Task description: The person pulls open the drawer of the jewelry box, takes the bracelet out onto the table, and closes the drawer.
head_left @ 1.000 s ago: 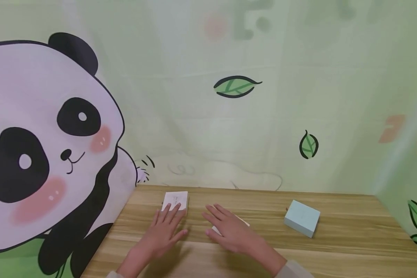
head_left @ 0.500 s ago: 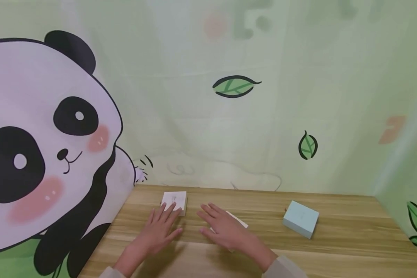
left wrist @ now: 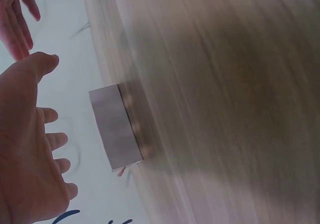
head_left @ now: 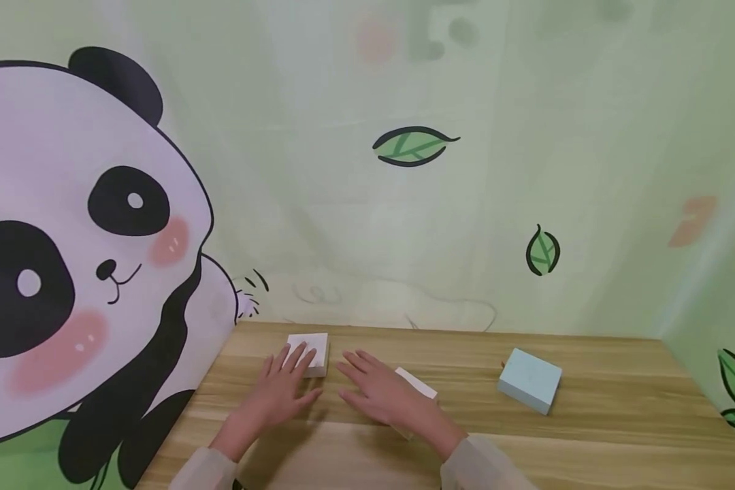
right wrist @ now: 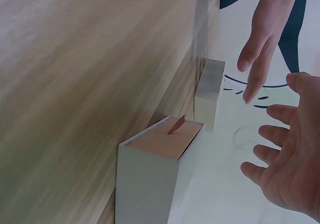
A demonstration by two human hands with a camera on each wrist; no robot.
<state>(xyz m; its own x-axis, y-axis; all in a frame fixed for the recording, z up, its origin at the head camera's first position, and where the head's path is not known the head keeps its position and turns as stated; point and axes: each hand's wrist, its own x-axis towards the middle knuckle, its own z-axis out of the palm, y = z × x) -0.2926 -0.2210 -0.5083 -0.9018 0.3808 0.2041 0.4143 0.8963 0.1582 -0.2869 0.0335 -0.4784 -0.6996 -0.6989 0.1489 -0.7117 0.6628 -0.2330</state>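
Palm down above the table, my left hand (head_left: 278,391) has its fingers spread and overlaps the front of a small white box (head_left: 318,344) in the head view. In the left wrist view, those fingers are apart from the box (left wrist: 115,129). My right hand (head_left: 380,391), fingers outstretched, hovers over a second white box (head_left: 418,383) and hides most of it. The right wrist view shows this nearer box (right wrist: 147,184) with a pinkish inner end and a small ribbon tab (right wrist: 177,124). Neither hand holds anything.
A light blue box (head_left: 529,380) sits at an angle on the right of the wooden table (head_left: 612,408). Behind the table's back edge hangs a pale green backdrop (head_left: 318,204) with a panda (head_left: 141,272) and leaves printed on it.
Both hands have drifted slightly left, the right one more, so more of the second white box shows. The boxes stay in place while the head view shifts a little.
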